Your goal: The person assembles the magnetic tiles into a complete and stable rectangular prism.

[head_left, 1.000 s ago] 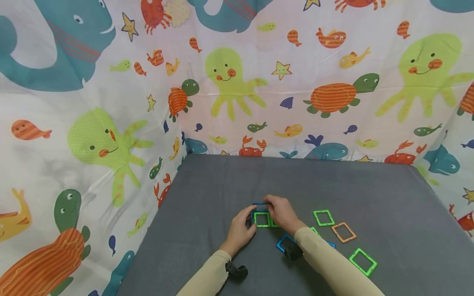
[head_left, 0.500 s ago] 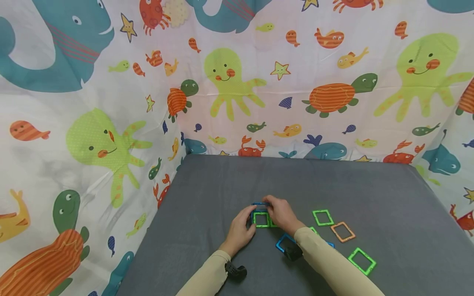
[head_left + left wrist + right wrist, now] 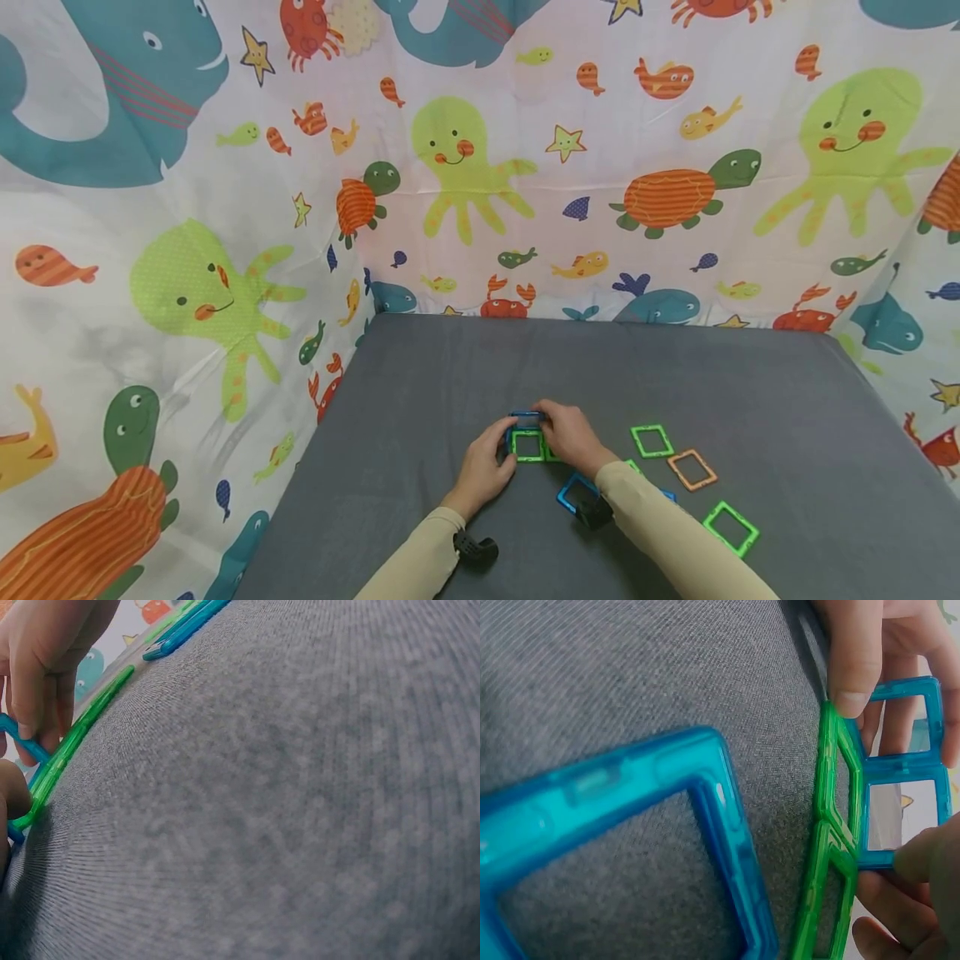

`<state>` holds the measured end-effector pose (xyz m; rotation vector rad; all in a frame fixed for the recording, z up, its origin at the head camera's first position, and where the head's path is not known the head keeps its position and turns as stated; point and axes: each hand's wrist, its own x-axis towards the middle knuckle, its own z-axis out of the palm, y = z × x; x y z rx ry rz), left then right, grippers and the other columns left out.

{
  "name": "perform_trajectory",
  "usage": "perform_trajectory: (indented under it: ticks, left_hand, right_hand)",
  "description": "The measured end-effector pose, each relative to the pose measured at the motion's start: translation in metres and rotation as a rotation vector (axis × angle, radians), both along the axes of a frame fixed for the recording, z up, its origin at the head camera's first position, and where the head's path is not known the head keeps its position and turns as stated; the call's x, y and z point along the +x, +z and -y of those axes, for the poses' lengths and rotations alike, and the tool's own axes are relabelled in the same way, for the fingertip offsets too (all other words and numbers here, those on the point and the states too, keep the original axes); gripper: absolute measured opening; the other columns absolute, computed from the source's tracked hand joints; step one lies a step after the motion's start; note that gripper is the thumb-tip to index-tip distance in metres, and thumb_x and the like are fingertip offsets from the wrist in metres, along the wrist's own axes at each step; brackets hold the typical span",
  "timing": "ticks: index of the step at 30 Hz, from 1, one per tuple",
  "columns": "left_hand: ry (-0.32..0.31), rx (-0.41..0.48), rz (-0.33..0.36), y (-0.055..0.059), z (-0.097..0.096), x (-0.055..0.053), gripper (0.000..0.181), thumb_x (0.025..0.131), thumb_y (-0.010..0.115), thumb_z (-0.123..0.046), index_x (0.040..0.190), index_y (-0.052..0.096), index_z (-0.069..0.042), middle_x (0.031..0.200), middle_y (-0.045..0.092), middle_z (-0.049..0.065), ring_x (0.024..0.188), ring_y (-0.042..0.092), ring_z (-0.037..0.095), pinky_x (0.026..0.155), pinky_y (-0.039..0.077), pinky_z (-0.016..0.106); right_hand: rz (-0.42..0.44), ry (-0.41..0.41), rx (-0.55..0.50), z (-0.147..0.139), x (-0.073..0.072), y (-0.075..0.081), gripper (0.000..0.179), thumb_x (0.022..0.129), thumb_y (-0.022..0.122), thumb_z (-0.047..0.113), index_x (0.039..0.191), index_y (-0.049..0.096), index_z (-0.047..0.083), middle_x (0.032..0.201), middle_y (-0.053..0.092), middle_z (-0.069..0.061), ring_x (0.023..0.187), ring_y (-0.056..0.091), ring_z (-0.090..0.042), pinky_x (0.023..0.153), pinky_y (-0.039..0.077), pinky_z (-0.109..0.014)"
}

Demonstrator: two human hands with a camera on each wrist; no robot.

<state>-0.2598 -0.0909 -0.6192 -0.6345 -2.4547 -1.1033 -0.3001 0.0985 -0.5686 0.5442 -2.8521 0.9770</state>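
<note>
Two green square magnetic tiles (image 3: pixel 528 459) lie flat side by side; the right one is partly covered by my right hand (image 3: pixel 573 437). Two joined blue magnetic tiles (image 3: pixel 904 761) stand up from the green tile's edges, meeting at a corner. My left hand (image 3: pixel 483 471) grips the left blue tile, fingers behind it and thumb on the green tile's near corner. With thumb and fingers, my right hand pinches the far blue tile (image 3: pixel 527 412) near its right end. In the left wrist view, the blue upright (image 3: pixel 24 741) shows between both hands.
Loose frames lie to the right: a green tile (image 3: pixel 652 442), an orange tile (image 3: pixel 693 470) and another green tile (image 3: pixel 731 529). A blue tile (image 3: pixel 567 492) lies below my right wrist; more tiles are partly hidden by the sleeve. Printed curtains (image 3: pixel 450 292) border the grey table (image 3: pixel 420 375).
</note>
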Motion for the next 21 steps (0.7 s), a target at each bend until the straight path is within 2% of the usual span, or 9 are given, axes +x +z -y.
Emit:
perform_trajectory:
  ticks: [7, 14, 21]
  left_hand:
    - [-0.018, -0.016, 0.049, -0.0010, 0.0013, -0.0003, 0.071, 0.079, 0.074, 0.000, 0.146, 0.052, -0.010, 0.139, 0.063, 0.013, 0.120, 0.067, 0.025, 0.094, 0.059, 0.039]
    - [-0.033, 0.018, 0.093, -0.0013, 0.0009, -0.0005, 0.068, 0.083, 0.072, 0.003, 0.146, 0.052, -0.012, 0.143, 0.061, 0.013, 0.127, 0.064, 0.025, 0.099, 0.058, 0.037]
    - [-0.037, 0.031, 0.084, 0.0008, 0.0008, 0.0010, 0.067, 0.083, 0.071, 0.004, 0.145, 0.053, -0.011, 0.140, 0.062, 0.013, 0.125, 0.066, 0.026, 0.098, 0.058, 0.039]
  right_hand:
    - [-0.030, 0.000, -0.018, -0.0013, 0.0003, -0.0017, 0.021, 0.098, 0.059, 0.002, 0.113, 0.072, 0.010, 0.096, 0.076, -0.009, 0.062, 0.057, -0.007, 0.059, 0.047, -0.027]
    - [0.002, -0.005, -0.024, -0.0018, 0.0012, -0.0035, 0.024, 0.098, 0.059, 0.000, 0.114, 0.072, 0.011, 0.092, 0.075, -0.007, 0.059, 0.053, -0.006, 0.056, 0.044, -0.025]
    - [-0.011, -0.012, -0.018, -0.0003, 0.0015, -0.0038, 0.022, 0.097, 0.059, 0.000, 0.112, 0.073, 0.009, 0.087, 0.073, -0.006, 0.054, 0.047, -0.007, 0.053, 0.039, -0.024]
